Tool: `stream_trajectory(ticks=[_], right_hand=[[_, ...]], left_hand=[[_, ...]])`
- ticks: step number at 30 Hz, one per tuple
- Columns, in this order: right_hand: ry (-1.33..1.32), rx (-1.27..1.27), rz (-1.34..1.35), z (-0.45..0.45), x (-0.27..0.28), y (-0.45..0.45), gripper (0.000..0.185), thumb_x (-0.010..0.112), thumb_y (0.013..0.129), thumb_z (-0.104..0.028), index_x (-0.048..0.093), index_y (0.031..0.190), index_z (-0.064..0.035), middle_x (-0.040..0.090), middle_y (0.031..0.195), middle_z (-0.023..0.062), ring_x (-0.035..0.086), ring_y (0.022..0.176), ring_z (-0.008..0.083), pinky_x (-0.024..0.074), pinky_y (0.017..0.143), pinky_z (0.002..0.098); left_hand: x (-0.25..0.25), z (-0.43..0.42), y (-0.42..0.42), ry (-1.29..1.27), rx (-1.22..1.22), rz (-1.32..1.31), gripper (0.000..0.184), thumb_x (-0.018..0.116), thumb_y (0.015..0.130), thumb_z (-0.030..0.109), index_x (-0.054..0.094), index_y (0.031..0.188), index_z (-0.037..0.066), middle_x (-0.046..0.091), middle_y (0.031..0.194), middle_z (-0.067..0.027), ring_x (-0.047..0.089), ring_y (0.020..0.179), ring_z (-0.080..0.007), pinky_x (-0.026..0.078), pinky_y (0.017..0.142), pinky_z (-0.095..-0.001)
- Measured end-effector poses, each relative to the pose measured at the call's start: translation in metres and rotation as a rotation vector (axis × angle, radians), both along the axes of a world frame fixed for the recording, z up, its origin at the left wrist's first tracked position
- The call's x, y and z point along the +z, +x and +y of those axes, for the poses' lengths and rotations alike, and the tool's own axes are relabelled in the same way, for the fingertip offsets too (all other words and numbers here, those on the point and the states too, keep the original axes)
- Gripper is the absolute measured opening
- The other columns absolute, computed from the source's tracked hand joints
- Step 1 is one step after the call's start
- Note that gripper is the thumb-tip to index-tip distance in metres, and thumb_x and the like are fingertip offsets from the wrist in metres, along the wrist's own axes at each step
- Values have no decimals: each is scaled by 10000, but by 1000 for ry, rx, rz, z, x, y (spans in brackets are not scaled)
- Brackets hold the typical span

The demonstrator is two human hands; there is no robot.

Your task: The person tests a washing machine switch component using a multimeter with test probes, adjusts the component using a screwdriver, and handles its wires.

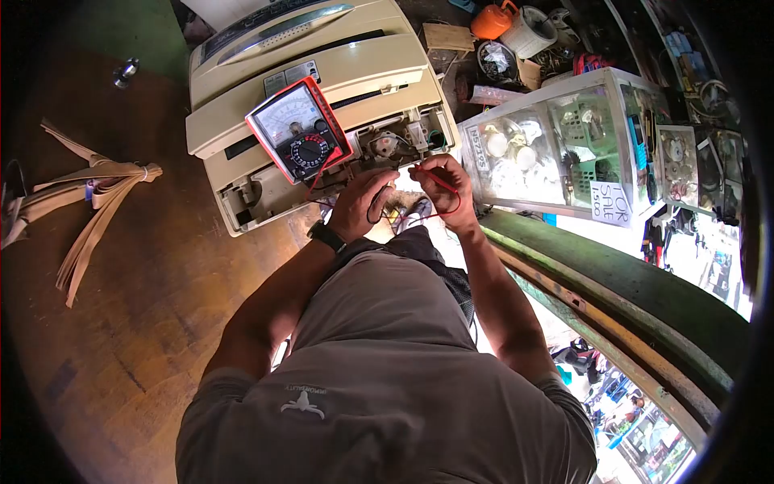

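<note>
A red-framed analog multimeter (300,131) rests tilted on a beige appliance (234,89), whose lower section is open and shows a round part (385,143). My left hand (359,203), below the meter, has its fingers curled around a dark cable, with a watch (326,236) on the wrist. Beside it on the right, my right hand (449,192) pinches a red test probe (426,171); its red lead loops down between the hands. Whether the probe tip touches anything cannot be made out.
To the right stands a glass display case (548,145) with a "for sale" sign (611,205). A green ledge (613,282) runs below it. Bundled tan straps (105,181) lie on the brown surface at left. An orange container (492,22) is at the top.
</note>
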State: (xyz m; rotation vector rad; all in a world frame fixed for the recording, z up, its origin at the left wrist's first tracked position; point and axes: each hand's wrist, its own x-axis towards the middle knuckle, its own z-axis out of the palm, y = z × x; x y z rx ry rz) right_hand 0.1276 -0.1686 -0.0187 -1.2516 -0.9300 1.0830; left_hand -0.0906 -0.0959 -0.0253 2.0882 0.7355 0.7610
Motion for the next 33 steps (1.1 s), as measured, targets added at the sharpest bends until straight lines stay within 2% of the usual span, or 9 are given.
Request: stream_trajectory(ticks=[2, 6, 8, 11, 20, 22, 26, 31, 33], right_hand=[[-21, -13, -20, 4, 5, -1, 230, 774, 933, 1, 637, 1115, -29, 725, 1075, 64, 682, 1024, 115, 546, 908, 281], [-10, -13, 32, 8, -6, -2, 204, 757, 940, 15, 641, 1105, -17, 729, 1073, 58, 676, 996, 115, 540, 911, 276], [-4, 6, 61, 8, -8, -5, 197, 747, 944, 21, 639, 1104, -19, 727, 1082, 62, 677, 1004, 120, 542, 916, 280], [70, 14, 53, 10, -7, -8, 160, 720, 965, 21, 625, 1088, -19, 725, 1099, 81, 681, 1037, 142, 551, 943, 301], [90, 40, 0, 9, -2, -20, 150, 728, 970, 0, 632, 1081, -31, 707, 1058, 53, 645, 976, 110, 515, 890, 272], [91, 56, 2, 9, -7, -21, 127, 714, 983, -1, 632, 1071, -38, 709, 1092, 80, 666, 1030, 146, 538, 939, 306], [72, 43, -19, 8, -8, -24, 130, 714, 982, 2, 633, 1076, -38, 710, 1097, 81, 667, 1040, 149, 535, 943, 305], [116, 57, 51, 3, -10, -23, 154, 690, 993, 16, 620, 1123, -27, 712, 1117, 85, 668, 1043, 143, 536, 938, 303], [64, 42, 13, 2, -4, -22, 142, 690, 981, 32, 610, 1080, -29, 708, 1097, 80, 661, 1029, 139, 529, 931, 295]], left_hand=[[-1, 0, -3, -4, -9, 36, 293, 609, 1040, 140, 641, 1317, 51, 687, 1287, -144, 659, 1185, -344, 530, 1005, -432], [-4, 0, -2, -23, -13, 3, 293, 603, 1044, 154, 647, 1315, 53, 694, 1289, -146, 665, 1181, -343, 531, 1003, -432], [-5, 1, -2, -14, -16, -35, 322, 619, 1026, 139, 657, 1346, 130, 701, 1273, -115, 659, 1168, -332, 527, 1004, -425], [0, -3, -2, 16, 14, -28, 324, 619, 1022, 132, 668, 1343, 133, 714, 1249, -112, 671, 1155, -328, 539, 988, -423], [8, -8, -10, -18, 42, -65, 336, 615, 1024, 110, 663, 1357, 121, 717, 1254, -137, 694, 1106, -335, 560, 947, -426], [5, -9, -13, -24, 54, -65, 330, 617, 1026, 114, 665, 1353, 116, 716, 1251, -142, 695, 1100, -340, 562, 941, -425], [4, -10, -15, -39, 57, -60, 332, 618, 1026, 113, 665, 1355, 116, 714, 1249, -144, 694, 1105, -338, 561, 942, -430], [4, -10, -15, 15, 21, -113, 371, 634, 988, 60, 640, 1359, 65, 677, 1315, -176, 659, 1191, -360, 511, 1005, -459], [-4, -11, -16, 27, 14, -148, 397, 650, 976, 66, 627, 1373, 66, 666, 1328, -178, 652, 1195, -366, 512, 1000, -470]])
